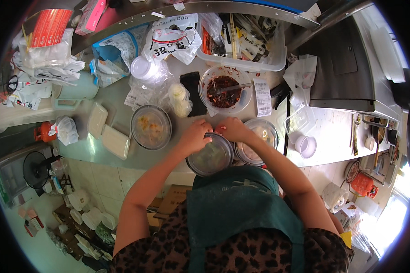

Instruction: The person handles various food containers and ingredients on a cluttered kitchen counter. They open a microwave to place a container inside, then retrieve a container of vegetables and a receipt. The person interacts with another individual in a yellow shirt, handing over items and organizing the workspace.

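A round takeaway bowl with a clear lid and dark rim (210,157) sits at the counter edge, against my apron; pale green contents show dimly through the lid. My left hand (197,136) grips its far-left rim, thumb over the lid. My right hand (233,129) is at the far-right rim with curled fingers; whether they hold the lid edge is hidden. Partly under my right forearm stands a second lidded bowl (247,155) with pale contents. Left of my hands is a third lidded bowl (150,128), holding yellowish food.
Beyond my hands are a tub of dark red sauce (204,102) with a spoon, a black phone (188,80), a bagged pale item (179,99) and a printed slip (262,97). Two beige lidded boxes (116,141) lie left. An empty white cup (306,146) stands right.
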Demonstrator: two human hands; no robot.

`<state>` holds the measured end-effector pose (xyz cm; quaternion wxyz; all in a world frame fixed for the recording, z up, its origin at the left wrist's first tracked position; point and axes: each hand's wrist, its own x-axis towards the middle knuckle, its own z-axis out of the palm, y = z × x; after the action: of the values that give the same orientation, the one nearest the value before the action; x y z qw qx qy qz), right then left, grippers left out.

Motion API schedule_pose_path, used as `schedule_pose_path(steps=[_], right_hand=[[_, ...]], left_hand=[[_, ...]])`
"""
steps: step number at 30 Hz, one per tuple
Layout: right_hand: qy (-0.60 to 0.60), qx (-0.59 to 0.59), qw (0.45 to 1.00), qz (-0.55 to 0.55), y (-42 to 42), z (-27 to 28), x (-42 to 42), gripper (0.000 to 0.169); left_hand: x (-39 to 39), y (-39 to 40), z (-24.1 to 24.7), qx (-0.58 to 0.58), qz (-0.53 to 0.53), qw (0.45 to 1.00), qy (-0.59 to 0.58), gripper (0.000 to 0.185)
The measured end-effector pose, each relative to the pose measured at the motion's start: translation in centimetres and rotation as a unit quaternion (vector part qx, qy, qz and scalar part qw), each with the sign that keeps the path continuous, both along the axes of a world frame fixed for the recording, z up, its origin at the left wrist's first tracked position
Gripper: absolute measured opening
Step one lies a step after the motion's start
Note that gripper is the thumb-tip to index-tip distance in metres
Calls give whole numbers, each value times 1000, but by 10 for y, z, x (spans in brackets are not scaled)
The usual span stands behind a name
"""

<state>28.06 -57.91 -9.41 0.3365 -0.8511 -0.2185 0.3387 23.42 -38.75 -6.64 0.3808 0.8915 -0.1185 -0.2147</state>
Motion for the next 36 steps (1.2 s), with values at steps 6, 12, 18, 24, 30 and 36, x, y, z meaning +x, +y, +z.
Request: schedule_pose_path(steps=[6,12,18,24,30,36], right_hand=[[69,32,995,56,5,14,16,16],[-11,-6,1000,-6,5,10,-4,14],[20,-135,988,71,22,12,-13,24],[-37,-31,993,111,45,23,-8,30],[-100,-40,988,108,43,31,-18,32],[-111,-111,983,94,39,39,-28,30]], left_hand=[[4,19,14,34,-23,999,-5,33],[-24,54,16,102,102,972,186,30],[-16,47,17,24,76,995,55,30],[-22,52,9,105,63,983,134,30],[-37,43,7,86,107,989,46,30],[-38,28,14,131,91,986,-48,31]])
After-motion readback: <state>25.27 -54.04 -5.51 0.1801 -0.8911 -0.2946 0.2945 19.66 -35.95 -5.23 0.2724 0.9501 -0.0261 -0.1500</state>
